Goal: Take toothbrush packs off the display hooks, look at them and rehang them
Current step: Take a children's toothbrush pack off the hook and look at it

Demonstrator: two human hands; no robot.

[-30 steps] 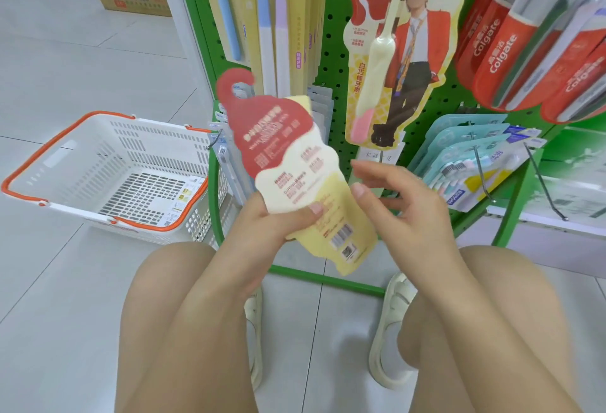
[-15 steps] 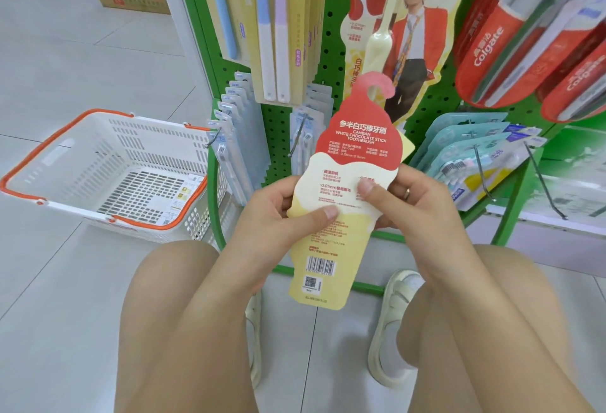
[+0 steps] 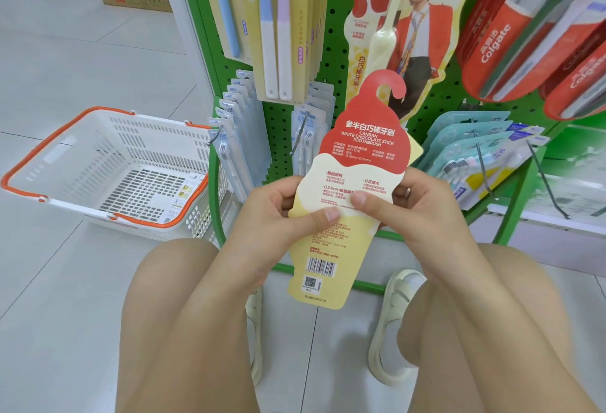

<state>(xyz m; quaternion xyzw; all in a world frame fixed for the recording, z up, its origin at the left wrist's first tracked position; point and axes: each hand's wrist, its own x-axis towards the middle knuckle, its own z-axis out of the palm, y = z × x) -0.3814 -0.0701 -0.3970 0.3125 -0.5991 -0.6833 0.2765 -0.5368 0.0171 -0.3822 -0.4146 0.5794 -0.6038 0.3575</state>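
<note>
Both hands [image 3: 344,212] pinch the toothbrush pack [image 3: 355,180] at its side edges.

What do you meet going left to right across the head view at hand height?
White basket with orange rim → slim white packs on hooks → left hand → ice-cream-shaped toothbrush pack → right hand → teal packs on hooks.

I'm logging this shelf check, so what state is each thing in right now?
Red and cream ice-cream-shaped toothbrush pack: off its hook, upright, printed back facing the camera.
Left hand: grips the pack's left edge.
Right hand: pinches the pack's right edge.
White plastic shopping basket with orange rim: on the floor, handles down.
Red Colgate packs: hanging.
</note>
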